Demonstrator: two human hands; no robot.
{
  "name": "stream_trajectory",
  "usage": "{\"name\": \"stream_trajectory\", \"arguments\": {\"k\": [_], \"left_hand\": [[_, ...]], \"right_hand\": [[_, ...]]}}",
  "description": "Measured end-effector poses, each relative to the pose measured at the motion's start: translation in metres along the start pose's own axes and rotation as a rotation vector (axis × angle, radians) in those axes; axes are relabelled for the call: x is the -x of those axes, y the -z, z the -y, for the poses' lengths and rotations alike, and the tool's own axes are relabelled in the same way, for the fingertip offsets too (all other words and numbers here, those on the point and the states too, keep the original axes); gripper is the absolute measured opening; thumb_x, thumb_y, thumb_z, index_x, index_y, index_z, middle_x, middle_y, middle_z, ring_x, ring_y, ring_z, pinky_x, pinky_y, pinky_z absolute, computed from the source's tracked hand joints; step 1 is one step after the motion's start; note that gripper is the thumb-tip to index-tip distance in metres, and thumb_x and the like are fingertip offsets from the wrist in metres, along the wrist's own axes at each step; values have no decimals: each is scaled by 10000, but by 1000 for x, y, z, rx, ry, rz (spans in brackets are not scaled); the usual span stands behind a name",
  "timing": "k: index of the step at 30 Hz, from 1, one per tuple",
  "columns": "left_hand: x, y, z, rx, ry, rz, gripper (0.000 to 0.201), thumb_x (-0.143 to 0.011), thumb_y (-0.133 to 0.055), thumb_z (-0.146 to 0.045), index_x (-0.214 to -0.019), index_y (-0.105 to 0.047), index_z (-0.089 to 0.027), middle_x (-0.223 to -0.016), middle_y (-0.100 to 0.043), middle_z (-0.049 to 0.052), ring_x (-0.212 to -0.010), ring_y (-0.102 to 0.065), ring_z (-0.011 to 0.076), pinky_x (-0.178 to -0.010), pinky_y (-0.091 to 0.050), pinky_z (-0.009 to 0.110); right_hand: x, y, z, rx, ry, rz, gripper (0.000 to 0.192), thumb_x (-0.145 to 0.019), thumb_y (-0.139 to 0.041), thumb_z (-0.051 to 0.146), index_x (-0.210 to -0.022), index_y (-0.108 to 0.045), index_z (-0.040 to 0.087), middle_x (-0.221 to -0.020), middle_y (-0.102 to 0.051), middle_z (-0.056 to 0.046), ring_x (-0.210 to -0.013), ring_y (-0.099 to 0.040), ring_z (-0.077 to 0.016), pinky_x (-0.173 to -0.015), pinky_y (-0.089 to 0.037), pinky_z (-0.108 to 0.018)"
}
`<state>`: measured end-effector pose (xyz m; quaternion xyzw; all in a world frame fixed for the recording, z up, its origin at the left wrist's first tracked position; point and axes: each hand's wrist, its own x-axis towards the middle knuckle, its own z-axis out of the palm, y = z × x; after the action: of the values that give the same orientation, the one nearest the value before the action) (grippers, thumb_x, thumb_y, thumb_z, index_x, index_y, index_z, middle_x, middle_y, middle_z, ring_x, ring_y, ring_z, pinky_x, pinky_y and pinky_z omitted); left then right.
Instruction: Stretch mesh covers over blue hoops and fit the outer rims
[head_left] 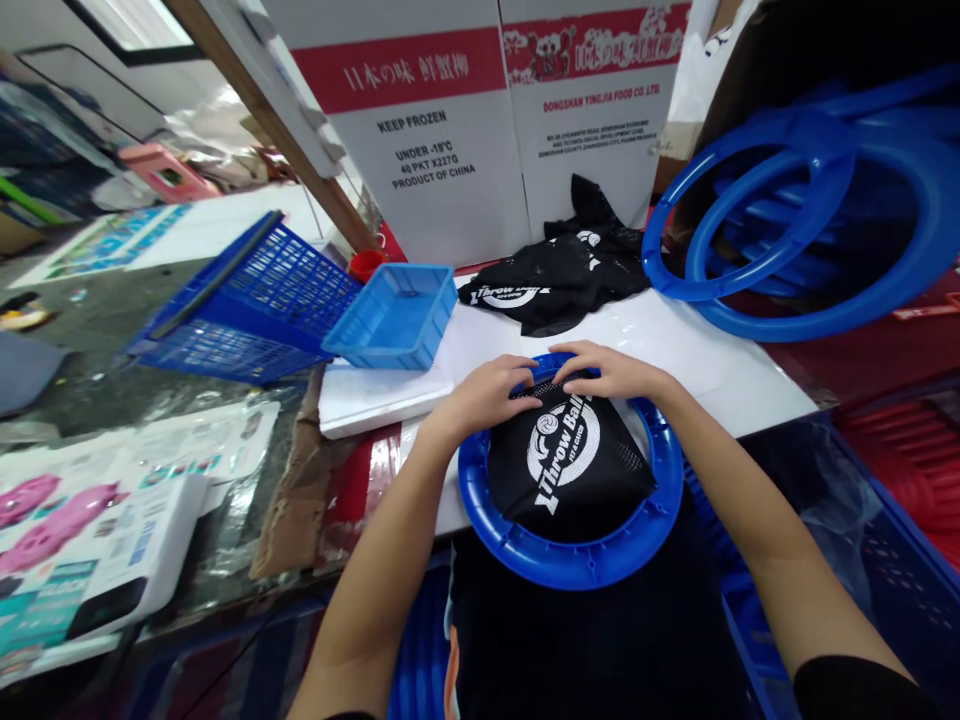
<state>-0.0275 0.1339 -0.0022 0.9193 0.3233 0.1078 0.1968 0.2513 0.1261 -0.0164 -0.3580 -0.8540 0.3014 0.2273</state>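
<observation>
Both hands down on 1 black mesh net (571, 462) w/ white "Throw Ball" print, at its far edge: left hand (491, 393) fingers curled, pressing mesh onto ring rim; right hand (611, 371) flat, fingertips on mesh. Net sits inside 1 blue plastic ring (577, 560) at near edge of white counter (705, 355). Beyond: pile of black nets (559, 280), count unclear. Right: stack of blue rings (810, 220), several. Left: 1 small blue tray (394, 318), 1 blue basket (251, 300) tipped. Behind: 2 white cartons (480, 130).

Two hands (491, 395) (611, 372), two cardboard boxes (427, 130) (592, 100), two blue baskets (251, 300) (394, 315).
</observation>
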Motion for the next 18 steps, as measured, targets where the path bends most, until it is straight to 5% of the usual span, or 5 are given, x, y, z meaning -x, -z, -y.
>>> {"name": "stream_trajectory", "arguments": {"k": [6, 13, 18], "left_hand": [[1, 10, 10, 131, 126, -93, 119, -927, -673, -290, -854, -693, -199, -1091, -718, 90, -1030, -683, 258, -1000, -528, 424], [8, 23, 10, 219, 222, 13, 126, -887, -695, -325, -926, -738, -213, -963, -744, 45, -885, -664, 226, -870, -534, 357], [9, 23, 8, 193, 153, 0, 92, -859, -705, -299, -864, -729, -210, -932, -715, 48, -891, -652, 224, -879, -521, 355]], "right_hand": [[-1, -11, -7, 75, 3, -4, 463, -954, -712, 386, -1399, -671, 267, -1577, -557, -134, -1490, -477, -344, -1236, -394, -614], [-7, -8, -5, 63, 43, -138, 152, -971, -610, 229, -1009, -755, 211, -1230, -765, -116, -1201, -693, -287, -1114, -512, -509], [-9, -7, -5, 53, 92, -92, 140, -950, -673, 274, -1043, -772, 243, -1192, -766, -87, -1180, -686, -282, -1112, -507, -507]]}}
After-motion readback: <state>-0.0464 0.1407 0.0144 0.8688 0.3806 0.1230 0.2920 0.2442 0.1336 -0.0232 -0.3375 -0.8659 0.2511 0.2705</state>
